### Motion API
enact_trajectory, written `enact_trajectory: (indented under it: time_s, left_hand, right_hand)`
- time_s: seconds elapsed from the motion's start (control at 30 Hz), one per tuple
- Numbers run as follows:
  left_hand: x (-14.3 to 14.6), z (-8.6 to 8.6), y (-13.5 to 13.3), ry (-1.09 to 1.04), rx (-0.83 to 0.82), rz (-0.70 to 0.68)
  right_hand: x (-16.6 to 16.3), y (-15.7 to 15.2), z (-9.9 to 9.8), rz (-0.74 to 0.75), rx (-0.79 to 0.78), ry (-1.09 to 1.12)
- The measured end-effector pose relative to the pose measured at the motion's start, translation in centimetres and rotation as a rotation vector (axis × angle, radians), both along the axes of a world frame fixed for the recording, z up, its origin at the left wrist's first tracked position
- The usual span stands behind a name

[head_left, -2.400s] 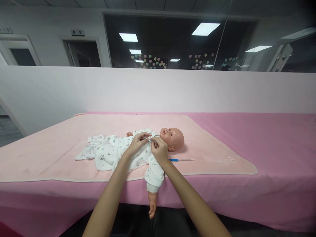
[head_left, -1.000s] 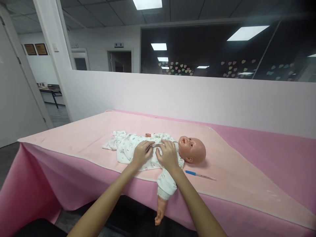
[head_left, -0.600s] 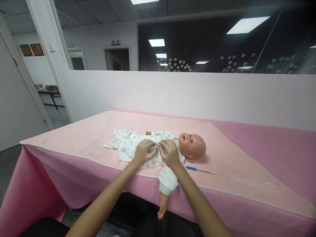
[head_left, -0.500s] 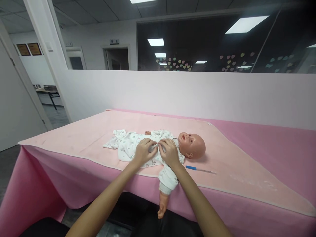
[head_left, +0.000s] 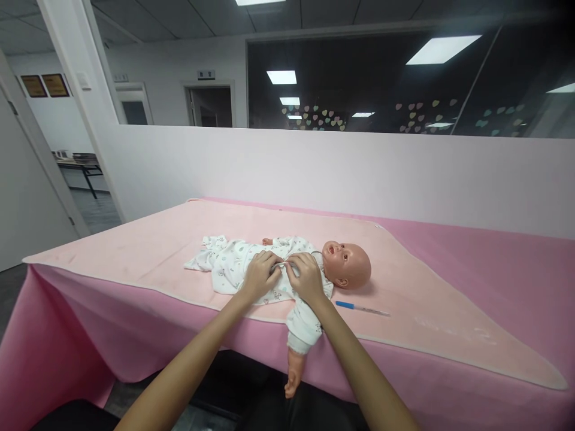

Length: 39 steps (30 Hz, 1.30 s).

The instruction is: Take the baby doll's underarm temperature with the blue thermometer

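Observation:
A baby doll (head_left: 348,264) lies on its back, head to the right, dressed in a white printed outfit (head_left: 231,266). One doll arm hangs over the table's near edge. My left hand (head_left: 261,276) rests on the doll's belly, fingers pinching the front of the outfit. Close beside it, my right hand (head_left: 306,275) is on the chest, its fingertips also closed on the cloth edge. Between the two hands a small fold of fabric is lifted; any fastener there is too small to make out.
A blue-capped thermometer-like stick (head_left: 362,308) lies near the doll's head. Under everything is a peach mat (head_left: 153,239) over a pink tablecloth (head_left: 494,251). A low white wall (head_left: 359,173) runs behind the table, with a dark window above it.
The view has shifted slightly. Both hands stay at the same spot on the outfit's front, with only small finger movements at the cloth edge.

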<state>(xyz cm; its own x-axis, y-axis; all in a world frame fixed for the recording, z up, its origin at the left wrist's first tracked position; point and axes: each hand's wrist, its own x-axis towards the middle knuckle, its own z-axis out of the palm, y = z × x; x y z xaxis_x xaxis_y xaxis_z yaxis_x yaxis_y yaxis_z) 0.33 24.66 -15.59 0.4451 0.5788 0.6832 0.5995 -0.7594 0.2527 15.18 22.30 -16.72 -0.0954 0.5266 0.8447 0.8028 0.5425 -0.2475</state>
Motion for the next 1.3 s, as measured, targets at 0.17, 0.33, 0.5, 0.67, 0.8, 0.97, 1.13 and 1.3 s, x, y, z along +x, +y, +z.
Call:
enact_trajectory:
  time_s: [0.17,0.33,0.5,0.67,0.8,0.97,1.13,1.3]
  left_hand:
    - [-0.1,0.2,-0.3,-0.040,-0.011,-0.021]
    - [-0.1,0.1,-0.3,-0.065,0.009,-0.013]
    - [0.0,-0.2,-0.3,-0.089,0.141,0.007]
    - [0.2,-0.2,-0.4,-0.029,0.192,0.021]
    - [0.3,0.1,-0.6,0.006,0.143,0.036]
    - [-0.1,0.4,-0.9,0.053,0.070,0.011]
    - [-3.2,-0.1,0.0,-0.011,-0.001,0.031]
    - [-5.7,-0.7,1.0,-0.225,-0.124,0.012]
  right_hand:
    - [0.1,-0.2,0.1,0.013,-0.022,0.032]
    - [0.1,-0.2,0.1,0.012,-0.033,0.074]
    - [0.1,-0.1,0.0,0.014,-0.025,0.118]
    - [0.1,0.0,0.0,0.014,-0.027,0.110]
    - [0.1,0.0,-0.1,0.018,-0.030,0.096]
    - [0.2,0.2,-0.2,0.014,-0.032,0.101]
    - [0.5,0.2,-0.4,-0.010,-0.004,0.108]
    - [-0.2,0.0,0.0,-0.065,0.143,-0.166]
